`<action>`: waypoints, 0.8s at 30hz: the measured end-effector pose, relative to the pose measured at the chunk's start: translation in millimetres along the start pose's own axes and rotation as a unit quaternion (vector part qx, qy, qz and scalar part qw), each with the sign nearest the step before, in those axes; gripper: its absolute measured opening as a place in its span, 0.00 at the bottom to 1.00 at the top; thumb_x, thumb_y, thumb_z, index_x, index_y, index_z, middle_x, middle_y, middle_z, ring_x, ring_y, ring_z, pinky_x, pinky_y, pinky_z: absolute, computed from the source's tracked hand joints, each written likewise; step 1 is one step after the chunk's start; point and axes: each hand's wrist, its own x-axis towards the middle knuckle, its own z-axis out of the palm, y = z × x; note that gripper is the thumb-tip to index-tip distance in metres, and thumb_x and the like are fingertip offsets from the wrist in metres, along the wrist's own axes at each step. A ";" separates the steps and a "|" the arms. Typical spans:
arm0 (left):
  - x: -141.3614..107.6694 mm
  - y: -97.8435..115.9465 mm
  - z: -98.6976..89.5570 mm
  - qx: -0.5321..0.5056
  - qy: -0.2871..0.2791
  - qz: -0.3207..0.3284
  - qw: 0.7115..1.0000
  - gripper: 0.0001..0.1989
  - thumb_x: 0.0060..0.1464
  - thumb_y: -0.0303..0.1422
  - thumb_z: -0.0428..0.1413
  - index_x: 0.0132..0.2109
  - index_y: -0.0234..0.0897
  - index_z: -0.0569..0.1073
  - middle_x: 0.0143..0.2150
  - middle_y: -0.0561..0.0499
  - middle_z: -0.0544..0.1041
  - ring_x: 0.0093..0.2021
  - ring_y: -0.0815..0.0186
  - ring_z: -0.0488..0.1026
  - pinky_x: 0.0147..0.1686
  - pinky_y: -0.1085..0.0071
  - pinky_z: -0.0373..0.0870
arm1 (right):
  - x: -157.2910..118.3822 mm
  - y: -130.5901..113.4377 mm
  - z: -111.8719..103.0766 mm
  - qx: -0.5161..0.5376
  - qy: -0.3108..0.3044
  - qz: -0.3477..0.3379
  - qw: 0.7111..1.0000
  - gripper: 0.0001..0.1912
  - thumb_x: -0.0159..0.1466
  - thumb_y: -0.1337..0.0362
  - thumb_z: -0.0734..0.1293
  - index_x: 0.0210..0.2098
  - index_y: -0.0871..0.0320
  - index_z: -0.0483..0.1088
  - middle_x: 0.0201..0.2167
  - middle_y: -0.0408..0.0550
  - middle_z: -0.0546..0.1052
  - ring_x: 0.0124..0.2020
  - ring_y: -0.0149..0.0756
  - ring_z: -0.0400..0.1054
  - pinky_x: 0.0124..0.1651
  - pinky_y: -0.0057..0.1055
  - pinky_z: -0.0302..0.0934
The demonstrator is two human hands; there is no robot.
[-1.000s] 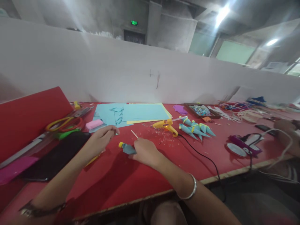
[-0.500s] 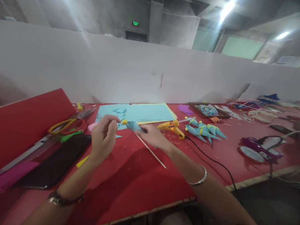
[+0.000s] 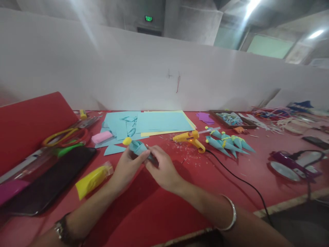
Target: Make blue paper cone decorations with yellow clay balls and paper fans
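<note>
A light-blue paper cone (image 3: 137, 148) with a yellow ball (image 3: 126, 141) at its left end is held between my two hands above the red table. My left hand (image 3: 130, 166) is closed around its lower side, thumb pressed on the paper. At its right end, my right hand (image 3: 164, 168) grips it with the fingers bent together. Part of the cone is hidden by my fingers. To the right of my hands lies a yellow hot glue gun (image 3: 190, 139) with an orange light. Beyond it lie several similar blue paper cones (image 3: 227, 143) with yellow trim.
Blue paper sheets (image 3: 164, 121) lie at the back. On the left are scissors (image 3: 61, 137), a black phone-like slab (image 3: 51, 181), a pink block (image 3: 102, 137) and a yellow packet (image 3: 92, 180). Rightward are a brown tray (image 3: 253, 126), a purple device (image 3: 293, 166) and a black cord (image 3: 236, 178).
My left hand has moved right and closed on the cone. My right hand has come slightly lower with it. The thin stick below my right hand is no longer visible.
</note>
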 end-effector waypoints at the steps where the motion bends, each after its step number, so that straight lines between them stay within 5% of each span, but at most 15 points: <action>1: 0.6 -1.0 -1.4 -0.008 -0.003 0.001 1.000 0.17 0.35 0.43 0.62 0.29 0.36 0.68 0.29 0.52 0.76 0.31 0.65 0.72 0.35 0.69 0.69 | 0.1 0.2 0.3 -0.008 0.001 -0.004 1.000 0.10 0.58 0.68 0.59 0.39 0.60 0.67 0.33 0.47 0.68 0.35 0.33 0.64 0.39 0.31 0.62; 8: 6.2 -7.2 -11.1 0.027 0.015 0.020 0.999 0.17 0.42 0.44 0.59 0.34 0.36 0.72 0.33 0.50 0.78 0.36 0.62 0.72 0.40 0.68 0.69 | 3.6 6.2 -12.9 -0.032 0.041 -0.044 0.998 0.15 0.64 0.67 0.55 0.48 0.58 0.65 0.39 0.50 0.72 0.40 0.32 0.68 0.44 0.32 0.64; 11: 4.7 -4.7 -7.4 0.100 0.013 0.027 0.994 0.17 0.40 0.46 0.59 0.30 0.36 0.71 0.30 0.50 0.77 0.34 0.61 0.72 0.35 0.68 0.69 | 7.3 9.6 -21.8 -0.049 0.075 -0.055 0.994 0.15 0.65 0.67 0.54 0.45 0.56 0.68 0.34 0.47 0.73 0.35 0.30 0.69 0.41 0.31 0.65; 18: -0.6 -4.3 1.9 0.128 -0.095 0.055 0.986 0.15 0.40 0.46 0.56 0.29 0.38 0.71 0.30 0.51 0.76 0.35 0.59 0.71 0.37 0.67 0.68 | 7.8 8.6 -28.1 -0.068 0.084 -0.111 0.988 0.10 0.62 0.66 0.60 0.43 0.56 0.68 0.38 0.45 0.76 0.38 0.29 0.71 0.43 0.28 0.65; 24: -2.8 -8.5 -1.4 0.131 -0.067 0.033 0.989 0.14 0.36 0.44 0.58 0.29 0.40 0.72 0.30 0.51 0.76 0.38 0.57 0.72 0.37 0.67 0.70 | 7.6 4.2 -32.9 -0.127 0.070 -0.169 0.975 0.05 0.62 0.63 0.62 0.32 0.56 0.69 0.28 0.41 0.75 0.31 0.27 0.69 0.36 0.26 0.64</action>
